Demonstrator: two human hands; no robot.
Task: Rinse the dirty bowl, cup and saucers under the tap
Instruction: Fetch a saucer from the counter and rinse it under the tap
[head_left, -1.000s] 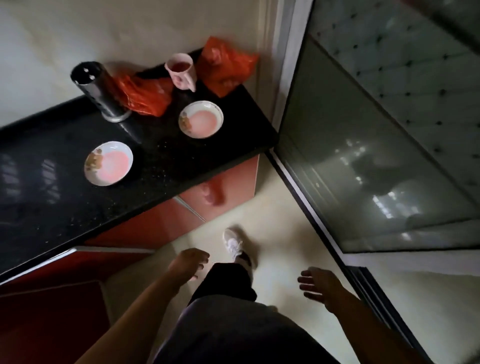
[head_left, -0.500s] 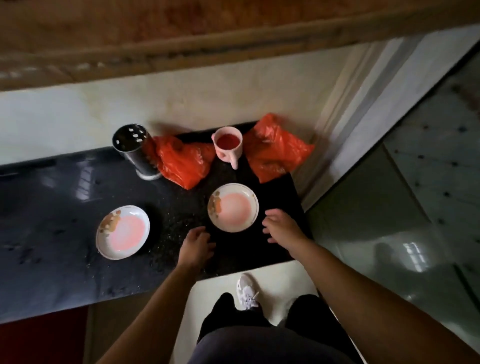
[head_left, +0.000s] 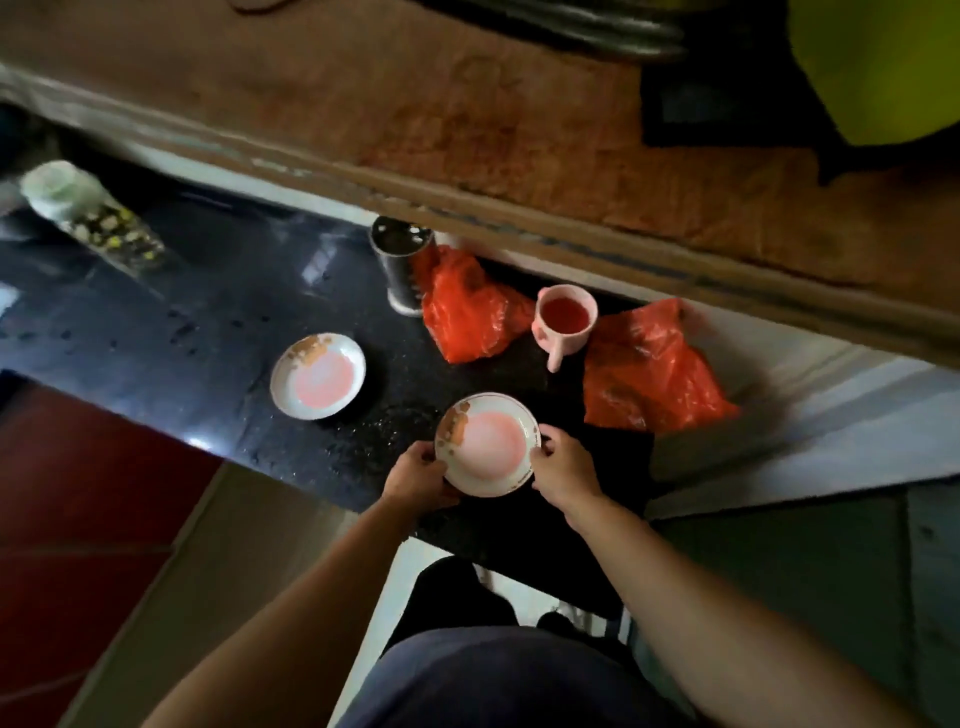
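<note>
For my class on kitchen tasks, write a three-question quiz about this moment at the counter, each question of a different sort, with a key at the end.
1. True or false: both hands grip the near saucer at its rim.
2. Multiple choice: the pink cup stands
A. between the two orange bags
B. on the far saucer
C. in a sink
3. Fill in: the far saucer lies on the black ____ , touched by no hand.

Key
1. True: the left hand and the right hand hold opposite edges.
2. A: one orange bag on its left, the other orange bag on its right.
3. counter.
</note>
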